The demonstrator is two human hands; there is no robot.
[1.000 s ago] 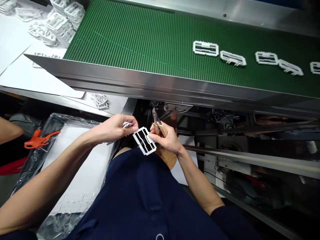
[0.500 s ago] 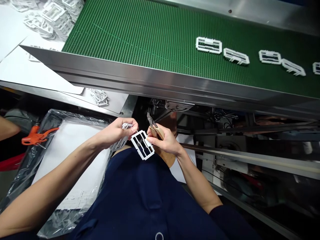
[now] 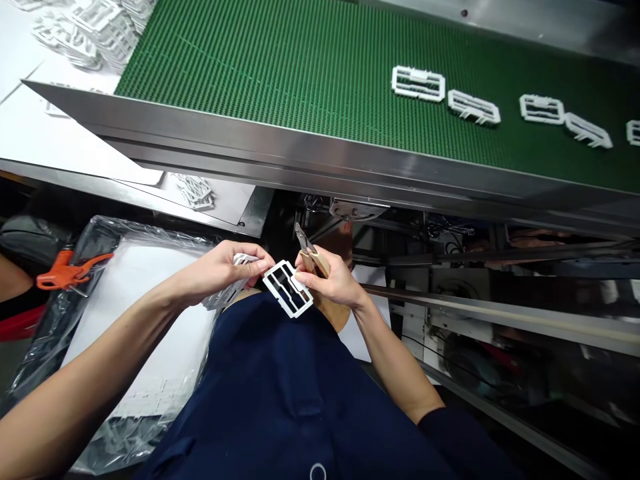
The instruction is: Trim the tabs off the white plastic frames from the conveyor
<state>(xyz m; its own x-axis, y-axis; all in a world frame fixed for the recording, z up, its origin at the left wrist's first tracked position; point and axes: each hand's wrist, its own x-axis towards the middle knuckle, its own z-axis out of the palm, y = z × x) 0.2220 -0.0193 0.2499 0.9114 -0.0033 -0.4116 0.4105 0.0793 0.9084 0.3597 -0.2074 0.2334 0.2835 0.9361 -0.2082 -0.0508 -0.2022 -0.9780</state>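
Observation:
My left hand (image 3: 235,267) is closed on a stack of white plastic frames (image 3: 227,288), its fingertips close to the left corner of a single white frame (image 3: 289,289). That single frame is pinched along its right side by my right hand (image 3: 330,277), and it hangs tilted in front of my dark blue clothing. The same hand also holds a pair of cutters (image 3: 311,253) with tan handles, the metal tips pointing up and away. Whether my left fingertips touch the single frame cannot be made out.
White frames (image 3: 419,84) lie on the green conveyor belt (image 3: 280,73) behind its metal rail. Stacked frames (image 3: 107,30) stand at upper left, with a small pile (image 3: 193,191) nearer. An orange tool (image 3: 63,270) lies beside the plastic-lined box (image 3: 95,230). A person's arm shows at far left.
My left hand and its stack have shifted slightly left and turned. The single frame has moved slightly right in my right hand. The belt and table appear a little higher in view.

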